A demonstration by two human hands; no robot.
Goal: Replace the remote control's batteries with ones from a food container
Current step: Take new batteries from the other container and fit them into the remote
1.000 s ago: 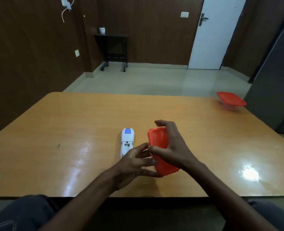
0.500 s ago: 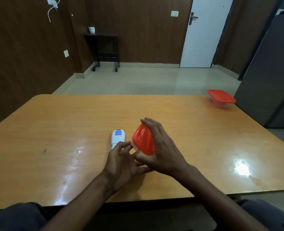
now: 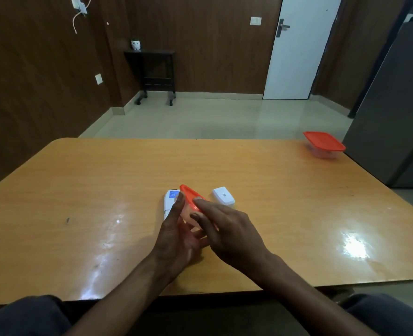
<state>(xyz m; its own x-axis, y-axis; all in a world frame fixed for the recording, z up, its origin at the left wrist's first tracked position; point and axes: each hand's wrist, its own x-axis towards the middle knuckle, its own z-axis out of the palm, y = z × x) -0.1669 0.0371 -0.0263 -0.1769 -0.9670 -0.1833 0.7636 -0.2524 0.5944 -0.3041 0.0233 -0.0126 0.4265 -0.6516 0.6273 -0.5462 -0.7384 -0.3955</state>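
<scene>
A small food container [image 3: 190, 198] with an orange lid and a clear body stands tilted on its edge between my hands, just above the table. My left hand [image 3: 175, 235] lies with palm and fingers against its clear underside. From the other side, my right hand [image 3: 227, 230] presses its fingers on the orange lid. The white remote control [image 3: 170, 198] rests back-up on the table just left of the container, partly hidden by my left fingers. Its white battery cover [image 3: 223, 195] sits to the right. No batteries are visible.
A second container with a red lid [image 3: 323, 144] stands at the wooden table's [image 3: 79, 202] far right corner, next to a grey cabinet [image 3: 394, 105]. The table's near edge runs just above my knees.
The container has turned from lid-up to edge-on between both hands and sunk toward the table. The battery cover, hidden before, now shows to the right. The camera view has shifted.
</scene>
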